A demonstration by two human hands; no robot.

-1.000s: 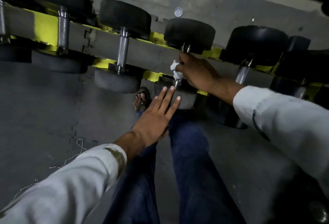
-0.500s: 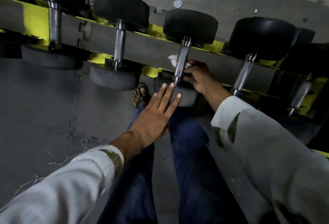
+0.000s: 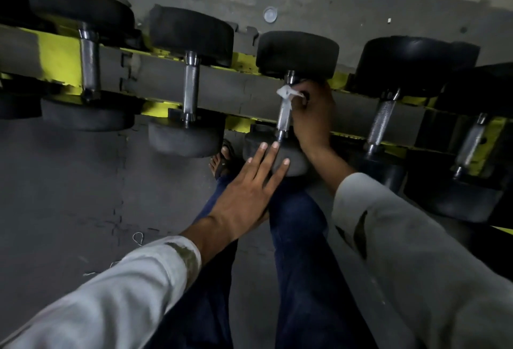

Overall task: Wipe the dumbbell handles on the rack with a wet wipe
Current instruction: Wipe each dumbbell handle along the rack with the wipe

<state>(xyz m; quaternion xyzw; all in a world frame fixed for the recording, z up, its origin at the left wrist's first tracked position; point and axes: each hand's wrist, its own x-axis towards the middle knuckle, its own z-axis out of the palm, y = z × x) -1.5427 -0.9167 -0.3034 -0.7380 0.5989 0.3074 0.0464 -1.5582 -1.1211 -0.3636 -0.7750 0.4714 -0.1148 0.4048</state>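
Right hand (image 3: 313,115) has slid from the near end of the handle (image 3: 283,119) up to its far end, just under the far head of the dumbbell (image 3: 297,53); the wipe (image 3: 287,93) went with it. Left hand (image 3: 247,193) unmoved. Right hand now curls round the top of the handle, wipe pinched against the steel, a white corner poking out on the side toward the left hand. Left hand lies flat with fingers straight, tips resting on the near head, apparently steadying the weight on the rack (image 3: 222,90). Hands apart, the bare lower handle between them. Judgement: mid-stroke on this one handle, with more handles waiting. Two more handles (image 3: 191,85) sit beyond the left hand, two (image 3: 381,118) beyond the right; cannot tell which are already wiped. To do it well: keep the wipe wrapped round the bar, not bunched at one side, press into the knurling, twist while drawing back toward the near head, and cover the smooth collars at both ends. Keep the left hand pressing so the dumbbell does not roll in its cradle.
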